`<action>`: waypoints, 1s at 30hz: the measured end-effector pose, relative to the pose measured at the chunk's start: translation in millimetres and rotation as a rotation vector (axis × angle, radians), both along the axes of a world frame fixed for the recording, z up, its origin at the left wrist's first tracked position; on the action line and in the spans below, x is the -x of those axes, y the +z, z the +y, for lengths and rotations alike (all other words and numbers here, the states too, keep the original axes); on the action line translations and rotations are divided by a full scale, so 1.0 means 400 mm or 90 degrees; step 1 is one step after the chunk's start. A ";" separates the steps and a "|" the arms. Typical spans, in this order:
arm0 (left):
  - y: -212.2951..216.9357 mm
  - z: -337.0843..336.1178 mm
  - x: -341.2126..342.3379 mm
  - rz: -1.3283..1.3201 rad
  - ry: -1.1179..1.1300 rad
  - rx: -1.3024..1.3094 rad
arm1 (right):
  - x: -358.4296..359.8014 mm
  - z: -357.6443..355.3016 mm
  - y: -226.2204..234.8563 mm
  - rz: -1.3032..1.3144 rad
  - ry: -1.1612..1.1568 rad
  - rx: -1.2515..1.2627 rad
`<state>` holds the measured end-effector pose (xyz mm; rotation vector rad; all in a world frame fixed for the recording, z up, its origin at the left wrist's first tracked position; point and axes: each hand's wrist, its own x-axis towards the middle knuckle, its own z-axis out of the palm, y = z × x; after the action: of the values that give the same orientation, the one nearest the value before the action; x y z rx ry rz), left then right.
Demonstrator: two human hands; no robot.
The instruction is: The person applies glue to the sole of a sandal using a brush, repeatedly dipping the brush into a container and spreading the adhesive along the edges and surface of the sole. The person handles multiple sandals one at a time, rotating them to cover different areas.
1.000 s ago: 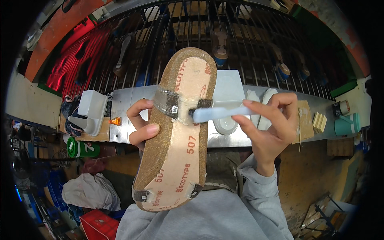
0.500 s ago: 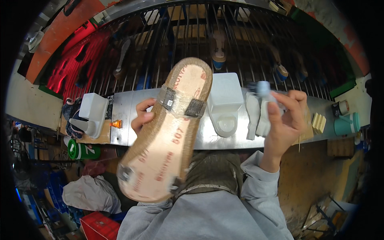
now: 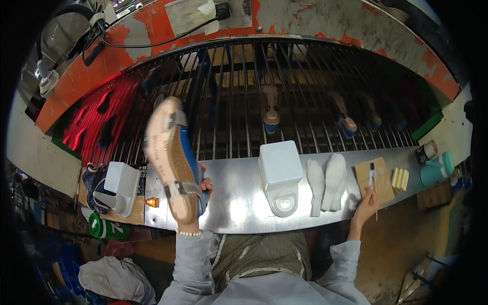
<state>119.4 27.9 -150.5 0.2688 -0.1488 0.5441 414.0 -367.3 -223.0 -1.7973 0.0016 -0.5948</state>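
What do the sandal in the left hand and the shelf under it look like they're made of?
Sandal: the footbed looks like cork, tan and speckled, with a blue sole edge and greyish straps, probably leather or synthetic. Shelf: bare metal, probably steel, with a dull grey sheen and smudges.

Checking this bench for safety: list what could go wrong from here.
1. The left hand holds the cork-soled sandal with blue underside upright by one end only; it may tip onto the metal grille.
2. The right hand reaches sideways for the small brush on the brown cardboard square, close to the two white cloth pieces; a sleeve could drag them off the steel counter.
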 end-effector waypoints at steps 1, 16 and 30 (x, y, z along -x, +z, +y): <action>-0.033 0.014 -0.016 0.072 -0.041 0.096 | -0.002 -0.005 -0.016 0.013 -0.003 0.053; -0.207 0.400 -0.464 0.386 -0.003 0.371 | 0.013 0.026 -0.012 0.039 -0.035 0.182; -0.243 0.182 -0.877 0.874 0.365 -1.132 | 0.004 0.013 -0.039 -0.006 -0.038 0.178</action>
<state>470.2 100.6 -247.7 2.3846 0.8887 0.5382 412.3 -362.2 -238.4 -2.0706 -0.0367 -0.6716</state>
